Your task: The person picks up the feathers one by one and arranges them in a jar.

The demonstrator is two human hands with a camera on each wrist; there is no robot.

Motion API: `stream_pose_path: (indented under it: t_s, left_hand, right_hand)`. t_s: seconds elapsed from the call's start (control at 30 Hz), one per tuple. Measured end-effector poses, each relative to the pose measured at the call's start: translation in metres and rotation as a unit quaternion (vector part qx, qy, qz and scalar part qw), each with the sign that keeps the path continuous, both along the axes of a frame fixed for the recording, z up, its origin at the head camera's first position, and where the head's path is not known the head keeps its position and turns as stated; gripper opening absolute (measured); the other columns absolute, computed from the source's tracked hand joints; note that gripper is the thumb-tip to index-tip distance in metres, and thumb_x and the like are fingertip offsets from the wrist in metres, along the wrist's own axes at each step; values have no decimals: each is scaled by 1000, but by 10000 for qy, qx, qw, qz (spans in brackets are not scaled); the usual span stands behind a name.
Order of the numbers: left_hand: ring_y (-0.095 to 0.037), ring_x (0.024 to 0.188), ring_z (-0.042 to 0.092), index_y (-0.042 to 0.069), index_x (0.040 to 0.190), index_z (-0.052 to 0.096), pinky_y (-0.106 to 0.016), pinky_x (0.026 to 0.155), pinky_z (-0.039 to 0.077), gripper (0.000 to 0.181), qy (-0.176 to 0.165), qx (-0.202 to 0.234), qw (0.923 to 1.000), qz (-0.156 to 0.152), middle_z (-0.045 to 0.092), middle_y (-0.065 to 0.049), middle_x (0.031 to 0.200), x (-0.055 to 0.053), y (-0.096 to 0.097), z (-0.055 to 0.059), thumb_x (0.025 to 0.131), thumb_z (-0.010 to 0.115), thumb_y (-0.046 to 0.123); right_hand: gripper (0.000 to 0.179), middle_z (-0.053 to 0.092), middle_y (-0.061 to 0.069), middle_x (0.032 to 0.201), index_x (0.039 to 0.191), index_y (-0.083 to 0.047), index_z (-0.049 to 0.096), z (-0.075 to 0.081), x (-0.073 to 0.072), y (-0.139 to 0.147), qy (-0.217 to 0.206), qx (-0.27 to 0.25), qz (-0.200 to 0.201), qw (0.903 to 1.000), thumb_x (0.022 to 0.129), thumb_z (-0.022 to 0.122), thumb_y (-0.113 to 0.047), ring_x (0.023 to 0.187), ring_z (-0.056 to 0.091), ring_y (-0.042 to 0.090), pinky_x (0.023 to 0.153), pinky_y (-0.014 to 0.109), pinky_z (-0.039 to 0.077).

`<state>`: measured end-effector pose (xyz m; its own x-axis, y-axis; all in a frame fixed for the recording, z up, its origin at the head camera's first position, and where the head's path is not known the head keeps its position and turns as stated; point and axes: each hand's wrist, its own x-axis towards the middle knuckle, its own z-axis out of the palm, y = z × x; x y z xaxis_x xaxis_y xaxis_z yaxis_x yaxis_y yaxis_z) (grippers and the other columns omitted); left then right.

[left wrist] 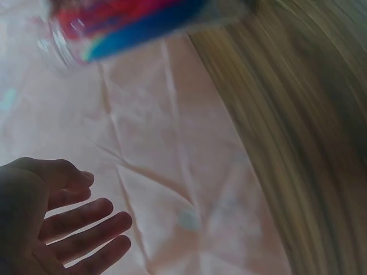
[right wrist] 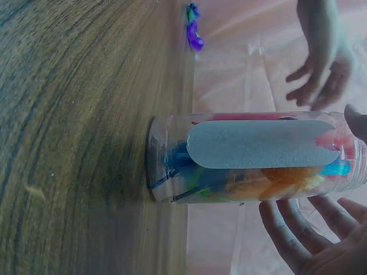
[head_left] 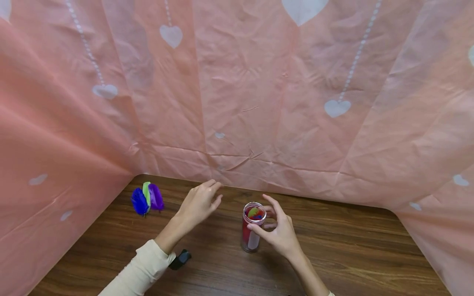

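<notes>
A clear plastic jar (head_left: pixel 249 238) stands upright and lidless on the table, filled with colourful feathers (right wrist: pixel 275 182); a pale blank label (right wrist: pixel 258 144) runs along its side. My right hand (head_left: pixel 281 234) loosely holds the jar near its neck, thumb in front and some fingers behind, with the index finger raised. To the left of the jar, my left hand (head_left: pixel 200 203) hovers with loosely bent fingers and holds nothing. The left wrist view shows this hand (left wrist: pixel 74 223) apart from the blurred jar (left wrist: pixel 132 28). At the far left lie blue, green and purple feathers (head_left: pixel 156 197).
The brown wood-grain table (head_left: pixel 352 246) is enclosed at the back and sides by a pink cloth (head_left: pixel 244 102) printed with white hearts. A black strap-like piece (head_left: pixel 180 260) sits at the left sleeve's cuff.
</notes>
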<state>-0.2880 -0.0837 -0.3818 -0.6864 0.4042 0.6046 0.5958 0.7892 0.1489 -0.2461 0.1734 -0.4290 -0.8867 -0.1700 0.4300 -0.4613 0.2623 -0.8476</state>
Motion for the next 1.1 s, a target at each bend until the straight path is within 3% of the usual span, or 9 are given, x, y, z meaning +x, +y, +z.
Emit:
stream_pose_path:
  t_s: [0.23,0.43,0.67,0.87,1.1]
  left_hand:
    - [-23,67,62,-1,100,69,-43,60,57,19,-35,164,9982,568,65,-9,89,-18,-38,-14,84,79,3]
    - [-36,77,69,-3,100,69,-53,65,57,18,-322,398,9930,1063,68,-15,93,-32,-71,-23,85,77,3]
    - [-40,81,71,-3,101,70,-54,67,57,16,-721,527,9857,1432,69,-18,98,-43,-105,-32,87,74,2]
    - [-42,82,69,-5,104,68,-56,70,57,17,-1094,318,9789,1698,69,-22,100,-51,-128,-34,89,70,2]
    - [-44,83,69,-6,107,68,-59,71,56,19,-1404,76,9732,1818,69,-23,102,-61,-147,-28,91,69,4]
  right_hand:
    - [82,74,13,113,148,-8,49,-1,1,0,-33,11,-23,10000,78,92,-9,98,72,32,73,33,63]
    - [83,73,13,113,149,-8,48,-2,2,0,-69,57,-11,10000,78,91,-9,99,72,33,73,32,63]
    - [85,74,11,115,149,-9,48,-4,0,-2,-77,112,-10,9999,77,92,-9,98,73,27,74,33,63]
    - [83,74,13,113,148,-7,48,-4,-1,-1,0,50,-5,10000,78,92,-8,97,73,29,73,31,63]
    - [82,73,16,114,148,-7,48,-2,-3,1,68,11,40,10000,79,91,-8,97,73,31,73,33,63]
